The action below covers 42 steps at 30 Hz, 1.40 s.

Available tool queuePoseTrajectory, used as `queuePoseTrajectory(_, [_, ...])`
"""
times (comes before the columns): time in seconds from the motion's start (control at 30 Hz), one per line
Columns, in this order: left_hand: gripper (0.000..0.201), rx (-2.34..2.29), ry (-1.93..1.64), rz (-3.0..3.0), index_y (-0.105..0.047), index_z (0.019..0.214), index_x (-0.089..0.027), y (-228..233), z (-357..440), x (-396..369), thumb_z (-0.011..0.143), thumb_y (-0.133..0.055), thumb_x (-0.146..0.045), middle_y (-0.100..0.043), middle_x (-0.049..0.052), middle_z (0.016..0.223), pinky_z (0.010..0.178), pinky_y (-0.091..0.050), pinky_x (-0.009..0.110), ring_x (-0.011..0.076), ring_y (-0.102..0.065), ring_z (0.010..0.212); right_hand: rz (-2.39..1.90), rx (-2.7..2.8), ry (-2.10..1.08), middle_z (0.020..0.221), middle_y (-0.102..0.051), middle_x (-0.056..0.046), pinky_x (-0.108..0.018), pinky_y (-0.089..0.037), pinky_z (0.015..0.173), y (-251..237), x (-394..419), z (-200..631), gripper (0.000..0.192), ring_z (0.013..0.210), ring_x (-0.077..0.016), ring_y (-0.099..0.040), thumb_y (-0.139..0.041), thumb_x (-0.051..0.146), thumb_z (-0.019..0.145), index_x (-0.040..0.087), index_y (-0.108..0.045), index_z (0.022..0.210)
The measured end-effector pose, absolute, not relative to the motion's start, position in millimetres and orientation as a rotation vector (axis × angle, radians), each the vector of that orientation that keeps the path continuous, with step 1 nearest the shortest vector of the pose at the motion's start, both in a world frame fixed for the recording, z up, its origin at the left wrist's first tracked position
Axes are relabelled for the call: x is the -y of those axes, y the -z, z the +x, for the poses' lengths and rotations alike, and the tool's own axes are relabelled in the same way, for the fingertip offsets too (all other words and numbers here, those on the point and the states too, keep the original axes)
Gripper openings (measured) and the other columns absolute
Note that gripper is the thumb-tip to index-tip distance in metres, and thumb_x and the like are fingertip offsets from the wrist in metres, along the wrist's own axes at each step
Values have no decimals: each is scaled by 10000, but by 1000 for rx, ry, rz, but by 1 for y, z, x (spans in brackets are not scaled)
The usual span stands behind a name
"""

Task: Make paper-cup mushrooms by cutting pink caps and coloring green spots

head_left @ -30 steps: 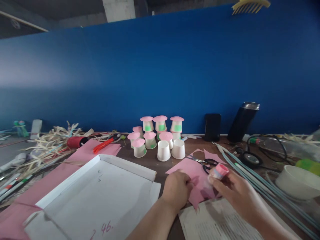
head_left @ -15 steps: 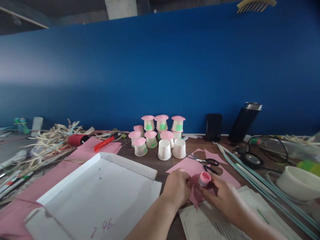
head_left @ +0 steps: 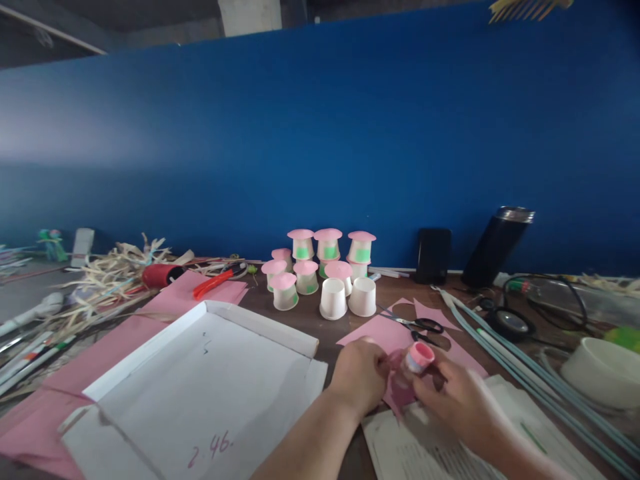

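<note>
We are pinching the light, rigid glue stick (head_left: 419, 358) in our right hand (head_left: 463, 400); left hand (head_left: 361, 373) fingers are pressing thin, floppy pink paper (head_left: 383, 331).

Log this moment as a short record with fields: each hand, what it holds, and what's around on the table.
left hand: pinching the pink paper piece
right hand: shut on the pink-capped glue stick, tip against the paper
behind hands: black-handled scissors on a pink sheet
further back: cluster of pink-topped paper cups; two plain white cups
left of hands: white cardboard tray
under right arm: printed paper
</note>
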<state>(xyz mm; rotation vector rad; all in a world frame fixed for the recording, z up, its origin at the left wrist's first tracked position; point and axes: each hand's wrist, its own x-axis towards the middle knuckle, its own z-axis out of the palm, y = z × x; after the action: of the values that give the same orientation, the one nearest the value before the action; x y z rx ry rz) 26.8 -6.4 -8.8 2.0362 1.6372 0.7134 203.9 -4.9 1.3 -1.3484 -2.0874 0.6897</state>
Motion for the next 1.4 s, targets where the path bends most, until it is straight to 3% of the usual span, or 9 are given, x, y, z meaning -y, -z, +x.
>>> queuePoseTrajectory(0.37, [217, -1642, -744, 2009, -707, 724, -201, 7, 26, 7, 779, -504, -256, -683, 49, 820, 636, -406, 261, 173, -609, 739, -1456, 2133, -500, 816, -676, -39, -297, -468, 642, 1, 2, 204, 234, 711, -212, -631, -512, 411, 817, 210, -567, 921])
queuePoseTrajectory(0.67, [241, -1622, -754, 2009, -709, 711, -196, 6, 26, 8, 791, -493, -266, -687, 53, 771, 624, -405, 256, 171, -612, 724, -1415, 2114, -635, 830, -696, -34, -291, -479, 664, 1, 3, 204, 220, 766, -227, -658, -507, 414, 819, 221, -580, 895])
queuePoseTrajectory(0.87, [208, -1634, -722, 2022, -717, 734, -203, 7, 27, 7, 768, -514, -234, -694, 50, 796, 650, -405, 250, 172, -617, 753, -1413, 2172, -434, 915, -686, -71, -297, -472, 663, 6, 1, 196, 253, 812, -237, -651, -517, 395, 806, 200, -596, 947])
queuePoseTrajectory(1.0, [219, -1643, -700, 2029, -714, 732, -203, 8, 27, 7, 777, -504, -245, -690, 52, 803, 657, -407, 257, 174, -609, 749, -1455, 2104, -360, 847, -682, -47, -292, -465, 657, 6, 2, 204, 272, 751, -221, -640, -519, 406, 803, 204, -599, 966])
queuePoseTrajectory(1.13, [210, -1618, -734, 2003, -705, 725, -199, 8, 27, 7, 769, -500, -224, -682, 44, 817, 659, -403, 251, 163, -602, 751, -1477, 2005, -508, 770, -660, 5, -255, -464, 633, -4, 5, 210, 227, 689, -181, -618, -495, 427, 824, 234, -587, 900])
queuePoseTrajectory(1.4, [201, -1636, -752, 2063, -651, 624, -183, 7, 27, 9, 759, -502, -191, -634, 23, 708, 591, -343, 249, 135, -556, 672, -1459, 2100, -686, 697, -652, 14, -238, -430, 559, 13, 6, 206, 184, 641, -170, -599, -485, 381, 835, 225, -581, 831])
